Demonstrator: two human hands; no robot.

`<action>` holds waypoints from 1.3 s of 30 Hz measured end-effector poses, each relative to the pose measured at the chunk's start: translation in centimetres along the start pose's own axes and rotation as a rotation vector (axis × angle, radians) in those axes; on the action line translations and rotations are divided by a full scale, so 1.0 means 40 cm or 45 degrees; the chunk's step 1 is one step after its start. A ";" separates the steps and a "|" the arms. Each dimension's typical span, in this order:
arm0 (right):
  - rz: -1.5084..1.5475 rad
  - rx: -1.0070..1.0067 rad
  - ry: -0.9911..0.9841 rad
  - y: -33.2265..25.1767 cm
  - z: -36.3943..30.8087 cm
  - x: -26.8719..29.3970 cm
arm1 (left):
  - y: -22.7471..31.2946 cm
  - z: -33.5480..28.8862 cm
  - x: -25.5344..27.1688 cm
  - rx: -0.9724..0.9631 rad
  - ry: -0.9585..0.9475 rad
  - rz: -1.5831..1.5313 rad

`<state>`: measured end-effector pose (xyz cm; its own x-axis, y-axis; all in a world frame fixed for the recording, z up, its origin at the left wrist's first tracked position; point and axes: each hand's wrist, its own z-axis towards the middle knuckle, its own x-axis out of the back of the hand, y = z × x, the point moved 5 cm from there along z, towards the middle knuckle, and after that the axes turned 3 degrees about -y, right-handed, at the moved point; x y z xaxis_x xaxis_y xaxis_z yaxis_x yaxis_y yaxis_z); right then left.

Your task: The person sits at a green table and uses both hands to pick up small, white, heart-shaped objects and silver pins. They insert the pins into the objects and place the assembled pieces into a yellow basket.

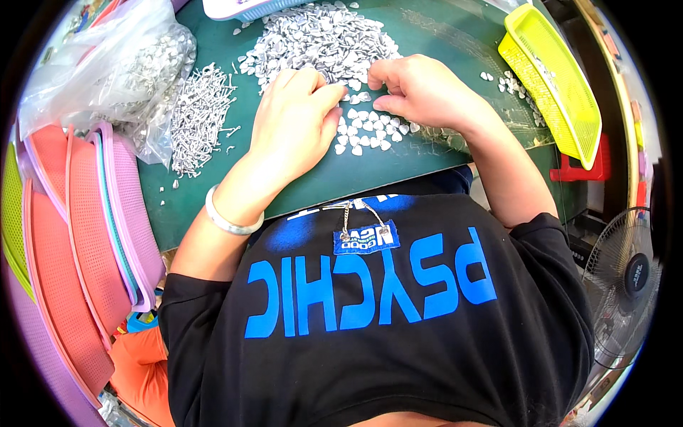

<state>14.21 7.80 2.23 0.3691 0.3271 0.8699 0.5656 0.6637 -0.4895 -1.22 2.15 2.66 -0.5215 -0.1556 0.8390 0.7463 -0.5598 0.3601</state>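
Green tabletop (181, 213) is stretching under the work, its near edge running just in front of a person in a black T-shirt (356, 370) with blue lettering. Toward the far side, a heap of silver heart-shaped pieces (324, 43) is lying just beyond both hands, and nearer the person a loose cluster of silver hearts (380, 134) is spreading below the right hand. The left hand (299, 121), with a pale bangle (226, 224) circling its wrist, is resting at the near edge of the heap, its fingers curling down; whether they are gripping a heart one cannot tell, since the back of the hand is hiding the tips. The right hand (430, 92) is reaching in from the other side, its thumb and forefinger standing apart beside a few hearts that are lying between the two hands. To the left, a pile of small silver pin-like parts (199, 121) is sitting beside a clear plastic bag (92, 92) that is holding more metal pieces. Coral baskets (92, 235) and purple ones are leaning together at the table's left edge. On the right, a yellow-green basket (562, 117) is tilting near some scattered hearts, and a fan (637, 274) is standing beyond the person's elbow.
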 end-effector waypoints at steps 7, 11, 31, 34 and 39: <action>0.026 0.102 0.045 0.001 0.004 -0.007 | 0.000 0.020 -0.019 0.057 0.003 0.081; -0.015 -0.020 -0.067 -0.003 0.009 -0.027 | -0.007 0.016 -0.020 0.070 0.035 0.060; -0.031 -0.061 0.046 -0.001 -0.010 -0.020 | -0.018 -0.045 0.012 0.314 -0.104 0.010; 0.060 -0.150 -0.048 0.008 -0.007 -0.015 | -0.019 -0.049 0.015 0.328 -0.088 -0.011; 1.057 -0.306 -0.006 0.069 -0.012 0.009 | -0.028 -0.059 0.017 0.361 -0.068 -0.034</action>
<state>16.26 9.43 1.18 0.7293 0.6460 0.2253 0.2552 0.0488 -0.9657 -3.39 0.73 1.87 -0.5254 -0.0963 0.8454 0.8224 -0.3122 0.4755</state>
